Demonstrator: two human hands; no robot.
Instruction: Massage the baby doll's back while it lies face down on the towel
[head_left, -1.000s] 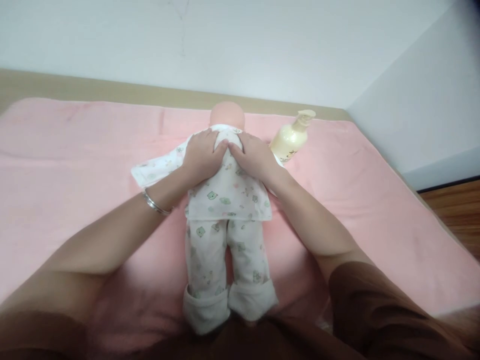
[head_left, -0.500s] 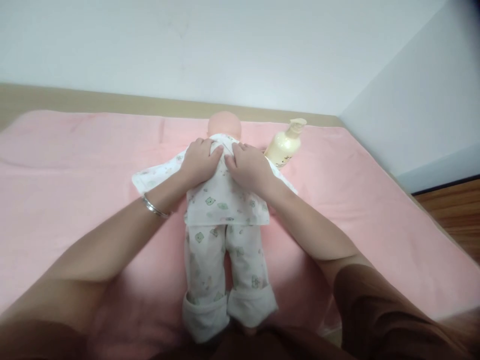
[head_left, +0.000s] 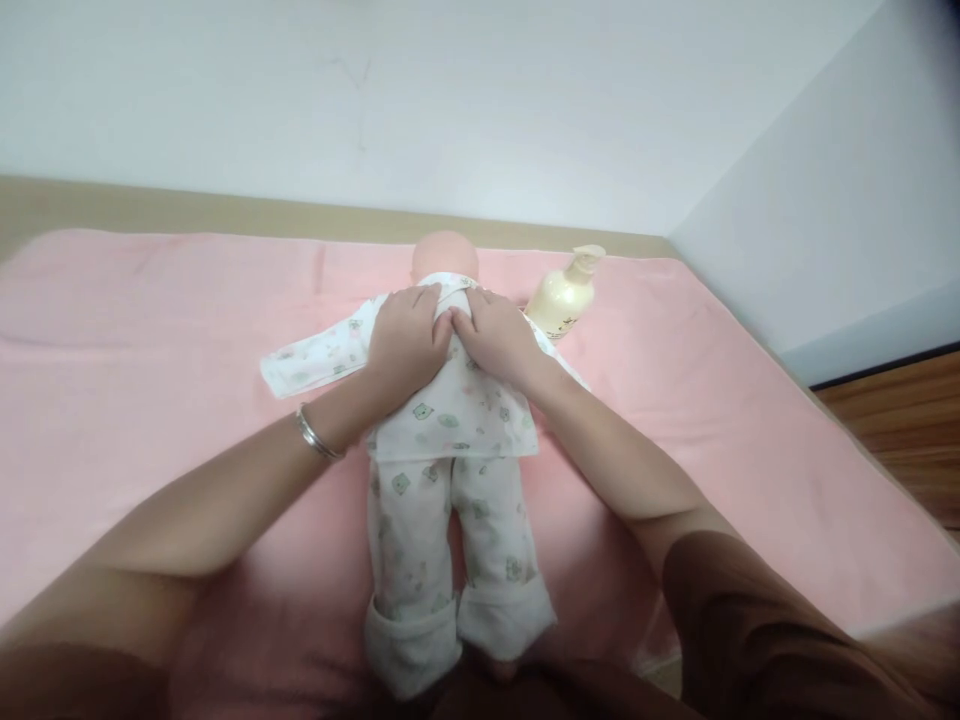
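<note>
1. Pink cloth (head_left: 150,430) is lying under a doll (head_left: 452,438), whose head (head_left: 445,255) is pointing toward the wall (head_left: 450,110) and whose trousers (head_left: 416,525) are lying nearest the camera
2. The left hand (head_left: 409,345) is resting open, palm down, high on the doll's shirt (head_left: 469,410)
3. The right hand (head_left: 496,338) is lying open beside it, the thumbs (head_left: 463,323) almost meeting
4. A cream pump bottle (head_left: 562,300) is standing just beyond the doll's sleeve (head_left: 564,366)

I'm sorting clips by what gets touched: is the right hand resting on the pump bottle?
No, the right hand rests on the patterned shirt of the doll, while the pump bottle is farther right.
</note>
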